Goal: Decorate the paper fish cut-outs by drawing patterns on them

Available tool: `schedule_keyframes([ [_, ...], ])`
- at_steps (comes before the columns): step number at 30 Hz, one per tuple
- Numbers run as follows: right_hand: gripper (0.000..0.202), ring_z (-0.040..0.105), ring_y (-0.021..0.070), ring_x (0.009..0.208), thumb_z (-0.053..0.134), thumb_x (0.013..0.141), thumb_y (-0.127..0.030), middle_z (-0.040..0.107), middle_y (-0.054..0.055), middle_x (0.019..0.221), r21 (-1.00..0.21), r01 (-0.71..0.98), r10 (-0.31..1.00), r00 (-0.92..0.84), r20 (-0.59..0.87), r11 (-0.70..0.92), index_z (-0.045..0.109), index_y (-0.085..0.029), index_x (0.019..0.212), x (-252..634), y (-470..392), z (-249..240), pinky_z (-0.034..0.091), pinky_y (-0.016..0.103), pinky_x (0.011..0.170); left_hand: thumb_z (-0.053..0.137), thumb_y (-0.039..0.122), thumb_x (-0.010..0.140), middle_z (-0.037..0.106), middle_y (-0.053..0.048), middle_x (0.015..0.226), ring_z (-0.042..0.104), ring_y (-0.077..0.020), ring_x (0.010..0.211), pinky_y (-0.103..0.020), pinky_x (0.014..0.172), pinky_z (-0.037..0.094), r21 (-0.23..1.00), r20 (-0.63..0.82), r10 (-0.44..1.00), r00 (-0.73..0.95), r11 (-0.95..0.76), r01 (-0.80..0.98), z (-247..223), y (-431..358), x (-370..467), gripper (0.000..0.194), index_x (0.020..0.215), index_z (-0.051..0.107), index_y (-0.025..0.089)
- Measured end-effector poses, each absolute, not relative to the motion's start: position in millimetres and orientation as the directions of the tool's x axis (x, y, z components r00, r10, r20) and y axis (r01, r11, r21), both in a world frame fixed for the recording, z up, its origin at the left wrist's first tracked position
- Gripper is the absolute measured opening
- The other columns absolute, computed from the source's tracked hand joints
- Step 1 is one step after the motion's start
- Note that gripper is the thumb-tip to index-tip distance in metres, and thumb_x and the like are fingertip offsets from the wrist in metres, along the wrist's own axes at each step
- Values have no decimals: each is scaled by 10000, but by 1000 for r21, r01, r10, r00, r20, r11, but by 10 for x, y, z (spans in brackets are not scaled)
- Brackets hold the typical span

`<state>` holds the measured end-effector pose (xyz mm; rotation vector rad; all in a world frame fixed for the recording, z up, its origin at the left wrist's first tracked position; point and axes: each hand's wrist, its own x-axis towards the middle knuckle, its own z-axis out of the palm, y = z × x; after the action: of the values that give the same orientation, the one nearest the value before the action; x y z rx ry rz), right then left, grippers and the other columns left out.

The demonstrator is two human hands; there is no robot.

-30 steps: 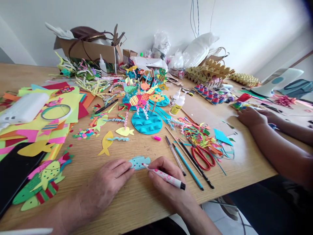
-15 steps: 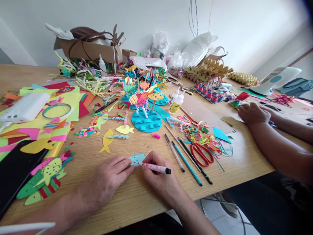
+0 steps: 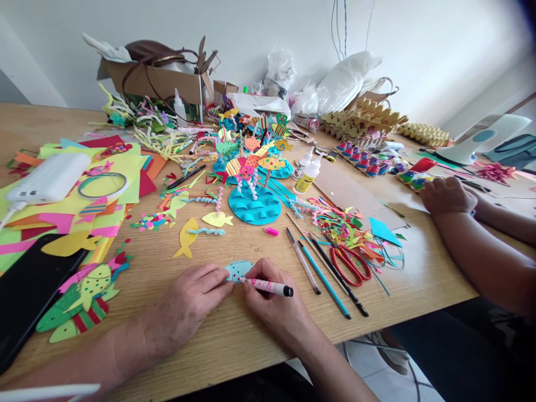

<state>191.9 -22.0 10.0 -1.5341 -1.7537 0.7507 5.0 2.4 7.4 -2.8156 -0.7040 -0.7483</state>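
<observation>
A small light-blue paper fish (image 3: 238, 270) with dark dots lies flat on the table in front of me. My left hand (image 3: 186, 304) pins its left end with the fingertips, fingers held together. In my right hand (image 3: 278, 307) is a white felt-tip marker (image 3: 268, 287) with pink marks and a black end, gripped like a pen, its tip at the fish's lower edge. My right fingers hide part of the fish's right end. A pink marker cap (image 3: 271, 231) lies beyond the hands, near a yellow paper fish (image 3: 188, 237) on a twisted pipe cleaner.
Right of my hands lie pencils and brushes (image 3: 324, 279), red-handled scissors (image 3: 350, 265) and paper scraps. A blue base (image 3: 254, 211) bears paper fish, near glue bottles (image 3: 307, 177). Left are coloured papers (image 3: 134, 162) and a black phone (image 3: 25, 301). Another person's arm (image 3: 473, 240) rests at right.
The view has shifted slightly, so the table things appear a little farther right. Both hands keep their hold on the fish and the marker.
</observation>
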Motion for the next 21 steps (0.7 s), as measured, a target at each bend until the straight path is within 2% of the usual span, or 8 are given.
schedule_keyframes([
  [5,86,458,80,469,484,684,-112,549,-42,544,-782,602,987,-93,132,161,477,-191,654,1922,-221,89,324,178,458,188,166,998,658,-43,993,587,-157,963,-280,828,520,10,491,423,762,-877,480,23,15,44,425,1047,611,159],
  [21,69,479,90,473,474,698,-144,553,-33,548,-769,623,989,-86,117,145,474,-196,654,1904,-219,82,325,188,467,197,129,985,645,-84,992,568,-187,955,-301,834,505,25,467,415,780,-889,458,42,1,61,424,1039,617,93],
])
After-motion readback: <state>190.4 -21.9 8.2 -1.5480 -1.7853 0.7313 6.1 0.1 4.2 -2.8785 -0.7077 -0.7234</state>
